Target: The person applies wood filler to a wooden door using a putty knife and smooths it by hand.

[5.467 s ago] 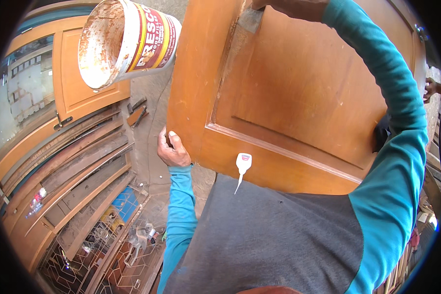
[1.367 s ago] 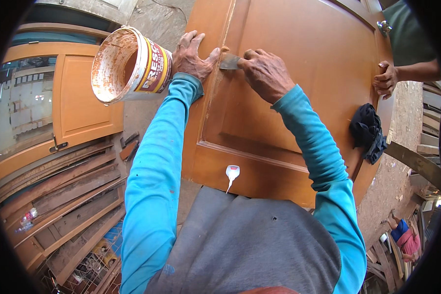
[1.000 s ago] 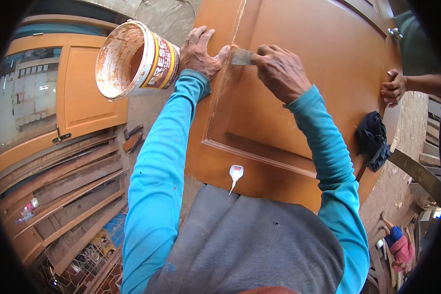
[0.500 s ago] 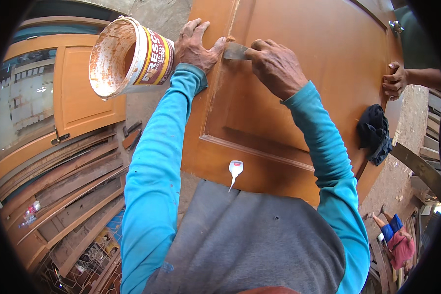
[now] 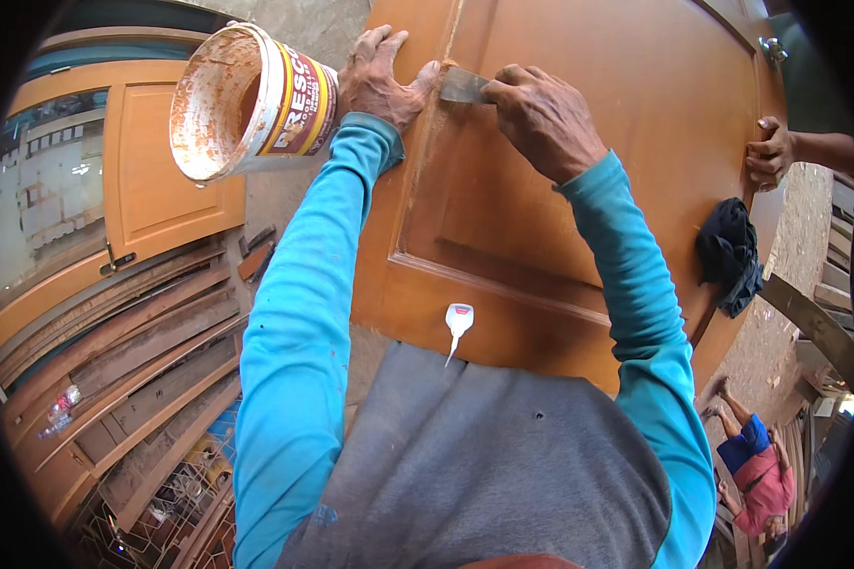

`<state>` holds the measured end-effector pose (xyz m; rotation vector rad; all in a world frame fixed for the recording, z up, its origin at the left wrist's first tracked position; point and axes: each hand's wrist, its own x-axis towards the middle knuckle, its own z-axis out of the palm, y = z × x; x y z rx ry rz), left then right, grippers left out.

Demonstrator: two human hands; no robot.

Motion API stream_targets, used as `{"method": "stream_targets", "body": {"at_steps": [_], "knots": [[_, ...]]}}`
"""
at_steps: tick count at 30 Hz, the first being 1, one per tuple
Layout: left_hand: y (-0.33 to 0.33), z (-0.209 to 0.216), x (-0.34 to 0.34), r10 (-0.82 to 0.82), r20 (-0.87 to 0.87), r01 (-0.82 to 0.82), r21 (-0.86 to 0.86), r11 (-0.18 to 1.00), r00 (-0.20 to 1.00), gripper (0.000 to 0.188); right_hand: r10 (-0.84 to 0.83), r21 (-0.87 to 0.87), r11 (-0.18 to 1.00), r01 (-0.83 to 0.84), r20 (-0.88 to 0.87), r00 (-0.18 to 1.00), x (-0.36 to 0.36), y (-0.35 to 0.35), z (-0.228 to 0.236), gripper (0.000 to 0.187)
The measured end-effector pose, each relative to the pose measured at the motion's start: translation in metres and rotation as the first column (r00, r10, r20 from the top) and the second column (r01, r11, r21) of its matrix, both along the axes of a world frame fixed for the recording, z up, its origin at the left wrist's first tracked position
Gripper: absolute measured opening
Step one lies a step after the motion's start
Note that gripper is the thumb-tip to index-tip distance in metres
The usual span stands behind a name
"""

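My right hand (image 5: 552,121) grips a putty knife (image 5: 463,86), its flat metal blade lying against the moulding beside the panel of a brown wooden door (image 5: 531,199). A small lump of orange-brown filler (image 5: 449,64) sits by the blade's tip. My left hand (image 5: 385,81) rests on the door's left frame with fingers spread, the thumb reaching toward the blade. Right beside that hand a white bucket (image 5: 216,104) is tipped toward me, its inside smeared with orange-brown filler; what supports it is hidden.
A small white squeeze bottle (image 5: 459,321) lies on the door near my lap. Black cloth (image 5: 729,256) lies at the door's right edge, below a co-worker's hand (image 5: 770,154). Left are another door (image 5: 176,156) and stacked timber (image 5: 133,351). Another person (image 5: 761,469) is at lower right.
My right hand and the putty knife have shifted slightly up and right along the moulding. The left hand stays on the frame. The person at lower right has changed posture.
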<state>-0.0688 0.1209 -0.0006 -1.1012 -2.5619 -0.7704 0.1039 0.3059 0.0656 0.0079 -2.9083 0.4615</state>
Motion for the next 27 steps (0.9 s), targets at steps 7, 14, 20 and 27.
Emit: {"method": "stream_targets", "body": {"at_steps": [7, 14, 20, 27], "knots": [[0.002, 0.003, 0.001, -0.003, -0.044, 0.004, 0.018, 1.000, 0.999, 0.065, 0.037, -0.041, 0.999, -0.035, 0.050, 0.998, 0.000, 0.000, 0.001, 0.016], [0.002, 0.004, 0.002, -0.014, -0.083, 0.016, 0.021, 1.000, 0.996, 0.060, -0.026, -0.045, 0.999, 0.027, 0.011, 1.000, 0.002, 0.005, -0.005, 0.024], [0.001, -0.005, -0.005, -0.020, -0.088, 0.025, 0.056, 0.998, 0.996, 0.062, -0.053, -0.264, 0.962, 0.069, 0.066, 0.996, 0.007, -0.004, -0.002, 0.026], [0.002, -0.003, -0.002, -0.005, -0.124, 0.010, 0.035, 0.999, 0.992, 0.056, -0.182, -0.359, 0.918, 0.166, -0.012, 0.983, 0.002, -0.022, -0.014, 0.018]]}}
